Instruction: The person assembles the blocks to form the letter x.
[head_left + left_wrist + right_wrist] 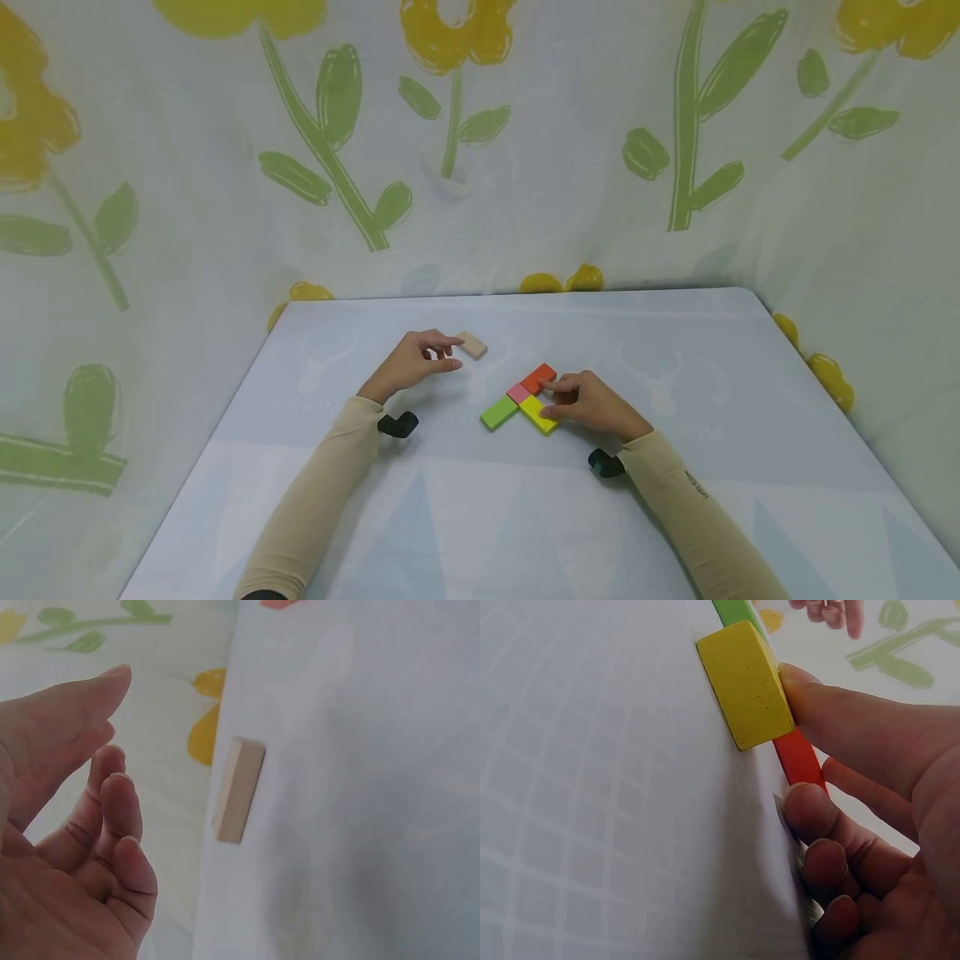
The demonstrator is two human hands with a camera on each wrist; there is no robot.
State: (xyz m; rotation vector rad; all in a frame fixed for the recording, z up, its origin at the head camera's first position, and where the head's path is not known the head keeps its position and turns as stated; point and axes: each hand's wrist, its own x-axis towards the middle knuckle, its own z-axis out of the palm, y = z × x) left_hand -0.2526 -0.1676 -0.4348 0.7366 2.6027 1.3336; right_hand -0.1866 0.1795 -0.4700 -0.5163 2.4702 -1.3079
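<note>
My right hand (pixel 594 405) is over a group of coloured wooden blocks, its thumb on the yellow block (pixel 536 413) and its index fingertip at the orange-red block (pixel 537 377). In the right wrist view the thumb lies against the upper side of the yellow block (pixel 742 686), with the other fingers loosely bent below. A small pink block (pixel 517 392) sits at the group's middle, and a green block (pixel 498 412) extends from it at the near left. Farther back, my left hand (pixel 417 363) hovers beside a plain wood block (pixel 472 345), thumb and fingers apart, holding nothing.
The blocks lie on a pale, faintly patterned table (pixel 480 517). A flower-printed cloth (pixel 540 183) hangs behind its back edge and along both sides. Dark wrist devices (pixel 398 425) jut from beneath both beige sleeves.
</note>
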